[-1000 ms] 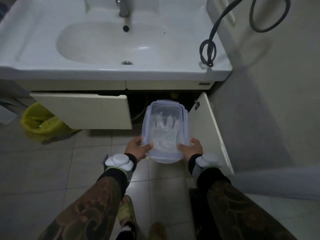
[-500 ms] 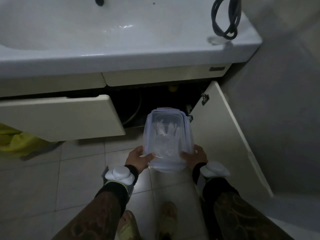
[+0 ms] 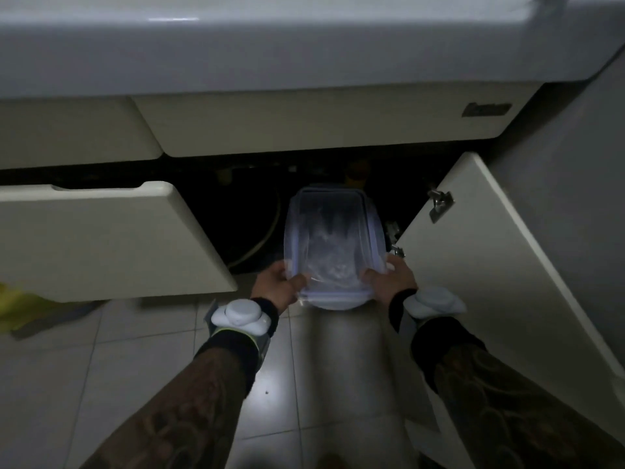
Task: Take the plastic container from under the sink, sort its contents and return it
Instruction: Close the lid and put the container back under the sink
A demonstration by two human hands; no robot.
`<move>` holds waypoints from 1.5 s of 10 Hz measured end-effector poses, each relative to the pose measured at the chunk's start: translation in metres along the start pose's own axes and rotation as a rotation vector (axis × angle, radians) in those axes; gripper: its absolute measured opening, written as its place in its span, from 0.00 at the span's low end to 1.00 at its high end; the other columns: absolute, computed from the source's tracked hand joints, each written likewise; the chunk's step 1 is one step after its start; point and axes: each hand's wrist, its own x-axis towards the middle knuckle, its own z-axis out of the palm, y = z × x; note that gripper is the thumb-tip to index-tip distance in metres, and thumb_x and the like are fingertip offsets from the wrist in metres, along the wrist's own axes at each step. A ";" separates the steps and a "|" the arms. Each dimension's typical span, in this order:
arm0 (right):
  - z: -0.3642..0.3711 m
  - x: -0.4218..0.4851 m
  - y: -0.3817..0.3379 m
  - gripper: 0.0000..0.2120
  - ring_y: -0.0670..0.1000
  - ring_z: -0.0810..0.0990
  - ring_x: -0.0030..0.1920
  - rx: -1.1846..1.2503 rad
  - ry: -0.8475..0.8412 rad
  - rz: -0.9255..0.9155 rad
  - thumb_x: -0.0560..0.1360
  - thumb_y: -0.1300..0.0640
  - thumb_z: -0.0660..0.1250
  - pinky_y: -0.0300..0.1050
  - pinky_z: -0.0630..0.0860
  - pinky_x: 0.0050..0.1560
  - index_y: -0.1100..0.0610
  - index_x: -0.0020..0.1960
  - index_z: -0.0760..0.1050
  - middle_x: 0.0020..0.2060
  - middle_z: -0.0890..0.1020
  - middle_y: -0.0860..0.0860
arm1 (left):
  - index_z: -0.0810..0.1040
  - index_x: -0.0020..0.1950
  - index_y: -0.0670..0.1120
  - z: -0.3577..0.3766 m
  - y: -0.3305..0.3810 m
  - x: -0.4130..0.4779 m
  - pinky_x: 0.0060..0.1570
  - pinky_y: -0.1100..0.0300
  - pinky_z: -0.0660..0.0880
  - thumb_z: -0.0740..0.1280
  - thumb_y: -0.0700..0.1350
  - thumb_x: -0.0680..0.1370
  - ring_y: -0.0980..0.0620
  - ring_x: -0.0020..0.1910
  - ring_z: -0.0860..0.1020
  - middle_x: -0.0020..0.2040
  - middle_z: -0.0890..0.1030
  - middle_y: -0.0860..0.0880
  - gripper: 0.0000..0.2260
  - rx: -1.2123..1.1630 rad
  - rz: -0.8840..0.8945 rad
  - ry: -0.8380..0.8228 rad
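A clear plastic container with a bluish clip-on lid is held level at the mouth of the dark cabinet under the sink. Crumpled clear plastic shows through its lid. My left hand grips its near left corner and my right hand grips its near right corner. The container's far end reaches into the open cabinet; whether it rests on the cabinet floor I cannot tell.
The left cabinet door and the right cabinet door both stand open on either side of my arms. A pale hose curves inside the cabinet. A yellow bag lies on the tiled floor at the left.
The view has dropped lower and closer to the cabinet. Both hands have carried the container forward, so its far end now sits inside the cabinet opening.
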 end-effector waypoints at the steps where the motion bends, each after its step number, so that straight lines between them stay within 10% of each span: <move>1: 0.017 0.035 -0.006 0.34 0.56 0.69 0.69 0.006 0.015 -0.055 0.74 0.54 0.71 0.42 0.65 0.68 0.59 0.75 0.60 0.73 0.67 0.55 | 0.79 0.58 0.41 0.001 0.001 0.041 0.43 0.57 0.81 0.73 0.42 0.73 0.45 0.44 0.82 0.51 0.83 0.42 0.15 0.029 0.088 0.046; 4: 0.057 0.109 -0.023 0.31 0.59 0.71 0.68 -0.002 0.055 -0.143 0.74 0.56 0.70 0.47 0.68 0.67 0.61 0.73 0.64 0.70 0.71 0.58 | 0.79 0.60 0.41 0.002 0.007 0.128 0.59 0.41 0.77 0.75 0.51 0.62 0.41 0.55 0.82 0.56 0.83 0.40 0.29 0.003 0.138 0.124; 7: 0.067 0.158 -0.029 0.23 0.62 0.76 0.63 0.016 0.064 -0.237 0.72 0.58 0.71 0.57 0.73 0.64 0.63 0.65 0.74 0.64 0.77 0.61 | 0.81 0.54 0.44 0.010 0.018 0.169 0.35 0.60 0.77 0.73 0.46 0.72 0.49 0.36 0.78 0.42 0.80 0.45 0.12 0.077 0.275 0.115; 9: 0.072 0.172 -0.028 0.21 0.61 0.75 0.64 -0.061 0.109 -0.289 0.75 0.54 0.68 0.54 0.73 0.66 0.61 0.65 0.74 0.64 0.77 0.60 | 0.80 0.50 0.45 0.012 0.018 0.178 0.41 0.53 0.77 0.71 0.46 0.74 0.50 0.31 0.76 0.35 0.78 0.46 0.07 0.083 0.332 0.116; 12: 0.067 0.139 -0.041 0.20 0.60 0.76 0.64 -0.102 0.111 -0.176 0.77 0.53 0.62 0.47 0.72 0.62 0.65 0.64 0.74 0.63 0.77 0.61 | 0.71 0.69 0.43 0.013 0.025 0.151 0.65 0.45 0.73 0.70 0.53 0.73 0.41 0.64 0.76 0.66 0.76 0.42 0.27 0.053 0.159 0.149; 15: 0.049 0.068 -0.055 0.26 0.62 0.72 0.67 -0.131 0.100 -0.042 0.78 0.52 0.62 0.48 0.67 0.65 0.68 0.69 0.66 0.67 0.73 0.62 | 0.70 0.69 0.40 0.003 0.040 0.069 0.65 0.46 0.73 0.69 0.61 0.70 0.40 0.64 0.76 0.66 0.76 0.40 0.34 0.148 0.007 0.166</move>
